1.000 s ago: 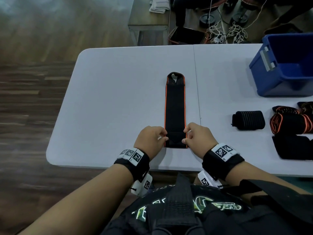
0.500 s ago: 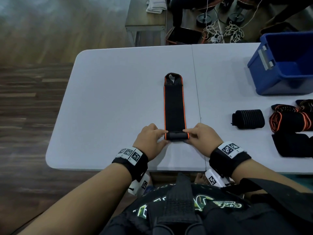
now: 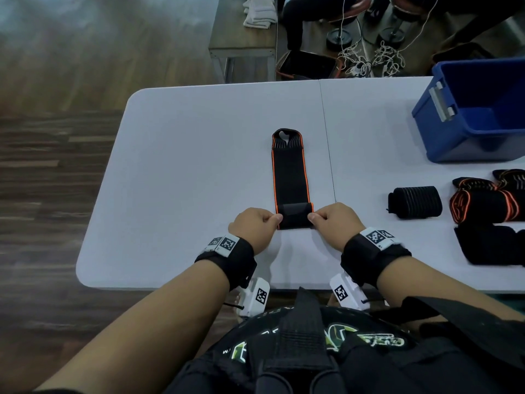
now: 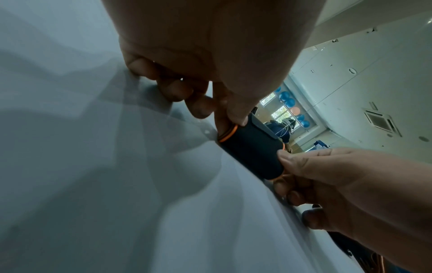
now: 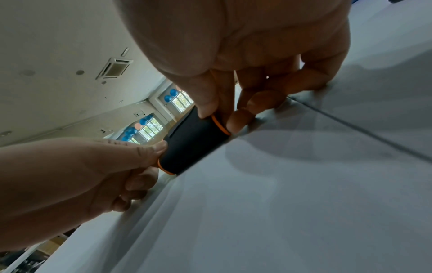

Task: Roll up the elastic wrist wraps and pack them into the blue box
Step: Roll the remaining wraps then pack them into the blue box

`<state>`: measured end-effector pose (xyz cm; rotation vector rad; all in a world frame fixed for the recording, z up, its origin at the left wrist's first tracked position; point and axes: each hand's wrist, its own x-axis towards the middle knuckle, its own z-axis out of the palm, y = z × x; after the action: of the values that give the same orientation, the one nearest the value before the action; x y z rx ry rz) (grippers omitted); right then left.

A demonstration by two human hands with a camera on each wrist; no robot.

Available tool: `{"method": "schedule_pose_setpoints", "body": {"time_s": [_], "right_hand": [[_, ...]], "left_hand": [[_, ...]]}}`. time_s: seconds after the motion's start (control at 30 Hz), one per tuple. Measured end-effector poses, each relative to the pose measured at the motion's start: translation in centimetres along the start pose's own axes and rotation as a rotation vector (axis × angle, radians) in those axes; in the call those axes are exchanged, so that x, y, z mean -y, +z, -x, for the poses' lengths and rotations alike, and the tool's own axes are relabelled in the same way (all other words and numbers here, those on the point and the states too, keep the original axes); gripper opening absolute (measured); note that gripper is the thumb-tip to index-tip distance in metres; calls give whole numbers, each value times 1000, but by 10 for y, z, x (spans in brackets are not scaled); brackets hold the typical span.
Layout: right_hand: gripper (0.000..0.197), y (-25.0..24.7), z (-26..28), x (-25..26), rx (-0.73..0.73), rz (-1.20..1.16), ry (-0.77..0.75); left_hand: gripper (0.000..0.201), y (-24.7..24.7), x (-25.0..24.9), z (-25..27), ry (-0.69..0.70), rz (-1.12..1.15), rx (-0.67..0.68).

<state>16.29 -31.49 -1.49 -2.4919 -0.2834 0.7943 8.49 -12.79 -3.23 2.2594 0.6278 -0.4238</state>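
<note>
One black, orange-edged wrist wrap (image 3: 289,177) is lying lengthwise on the white surface (image 3: 184,166), its near end rolled. The left hand (image 3: 252,226) and right hand (image 3: 335,223) are each pinching an end of the roll (fingers curled). One blue box (image 3: 443,137) is sitting far right, several more wraps (image 3: 483,206) lying near it.

Head cam looks steeply down on the white folding table (image 3: 184,172). Both wrist cams sit low, close along the fingers, sharing the half-rolled black orange-edged wrap (image 4: 252,149).
</note>
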Motion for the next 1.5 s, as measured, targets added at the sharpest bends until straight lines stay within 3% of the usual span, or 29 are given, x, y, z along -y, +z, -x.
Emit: {"method": "schedule_pose_setpoints", "body": {"time_s": [0.23,0.37,0.5,0.57,0.8,0.87,0.93,1.13,1.2,1.5], "right_hand": [[45,1,-8,5,-35,22,65],[18,2,-7,9,-76,0,59],[19,7,-4,6,-124,94,-112],[15,9,-7,5,-122,163,-177],[44,4,-12,-9,-16,278,-261],[59,-1,-13,-15,46,283,-241],[61,-3,-17,-17,48,255,-221],[18,-2,-23,-13,-19,57,-196],[14,-1,-24,-12,-44,5,-149],[37,-2,-23,-2,-44,-14,-30]], "left_hand": [[34,0,-2,-7,-31,63,-67],[25,1,-7,-3,57,45,-221],[14,-1,-15,-1,215,-189,-241],[16,-2,-17,-1,223,-286,-230],[45,-1,-6,5,282,-517,-142],[51,-3,-2,5,273,-537,-94],[52,-4,0,2,246,-497,-63],[32,-4,-8,-7,98,-313,-78],[29,-4,-11,-11,45,-245,-80],[33,-1,-17,-18,-61,-136,-55]]}}
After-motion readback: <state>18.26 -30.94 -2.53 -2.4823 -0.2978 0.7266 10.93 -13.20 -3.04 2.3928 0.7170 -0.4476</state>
